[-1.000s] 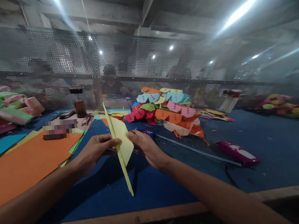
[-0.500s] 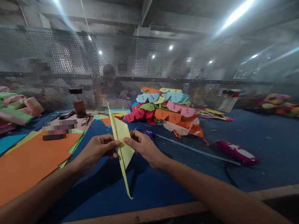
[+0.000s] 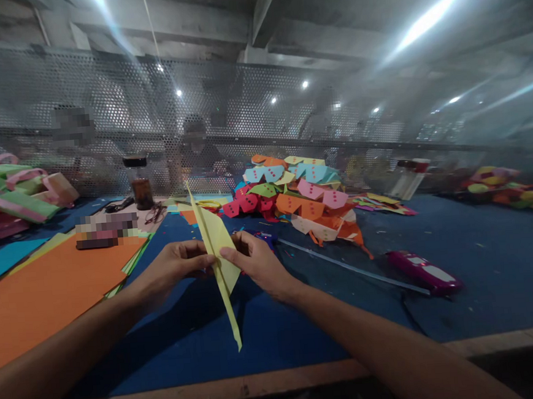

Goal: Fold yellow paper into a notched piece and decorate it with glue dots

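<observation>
A folded piece of pale yellow paper point(image 3: 218, 231) is held up above the blue tabletop, its long narrow strip slanting from upper left to lower right. My left hand point(image 3: 177, 265) pinches the strip side near its middle, thumb toward me. From the other side my right hand point(image 3: 257, 258) grips the wider flap, thumb on the near face and fingers behind it, partly hidden. Just beyond my right hand lies a dark blue object point(image 3: 267, 239), mostly covered, with a pale glue stick or strip point(image 3: 345, 266) stretching from it toward a purple device point(image 3: 424, 271).
Dotted colourful paper shapes point(image 3: 301, 206) are heaped at the back centre. Orange paper sheets point(image 3: 56, 280) lie on the left, with folded paper pieces point(image 3: 21, 191) behind. A dark-lidded jar point(image 3: 140, 185) stands by the perforated metal screen point(image 3: 241, 109). People sit beyond it.
The yellow paper has tilted, its top end shifting left and its bottom end right. Both hands keep hold of it at nearly the same place.
</observation>
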